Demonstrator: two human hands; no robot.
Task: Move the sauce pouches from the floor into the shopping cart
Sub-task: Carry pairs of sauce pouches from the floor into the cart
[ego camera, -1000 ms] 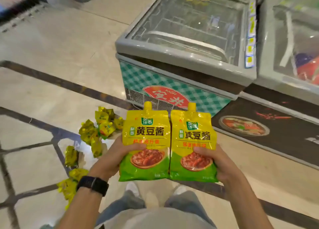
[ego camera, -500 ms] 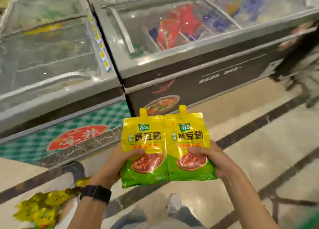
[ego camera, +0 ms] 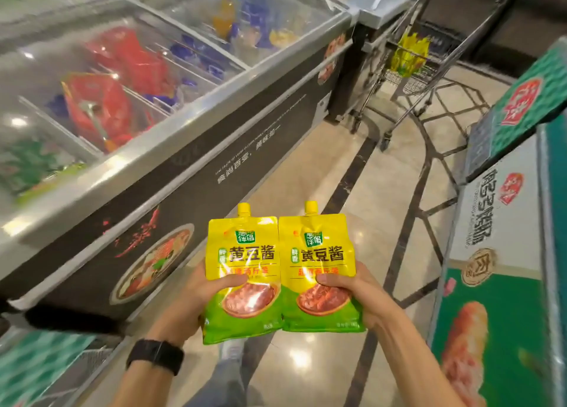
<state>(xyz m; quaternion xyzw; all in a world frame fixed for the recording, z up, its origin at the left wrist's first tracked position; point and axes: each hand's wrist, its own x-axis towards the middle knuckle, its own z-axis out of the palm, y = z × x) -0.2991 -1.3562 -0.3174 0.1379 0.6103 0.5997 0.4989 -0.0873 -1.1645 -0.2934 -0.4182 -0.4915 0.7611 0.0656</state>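
- Left hand [ego camera: 196,296] held left pouch [ego camera: 242,271] and right hand [ego camera: 359,293] held right pouch [ego camera: 319,268], low centre of frame. Fingers [ego camera: 227,281] were clamped on the lower halves, thumbs in front. Pouches were upright, edges touching, spouts up.
- Cart [ego camera: 408,84] stood upper right, well apart from the hands, with yellow packs [ego camera: 409,53] inside.
- Risk: glossy film plus a low one-handed grip on each, so a pouch could slip or flop forward on the walk over.
- Risk: letting go short of the rim would put a pouch back on the floor [ego camera: 383,191].
- Risk: tight aisle between freezer [ego camera: 184,161] at left and boxes [ego camera: 497,253] at right, so an elbow could clip either one.
- Floor was polished tile with dark inlay lines and glare spots, probably slick.
- Room was a shop aisle. Glass-top freezers filled the upper left, showing red and blue packs, blurred.
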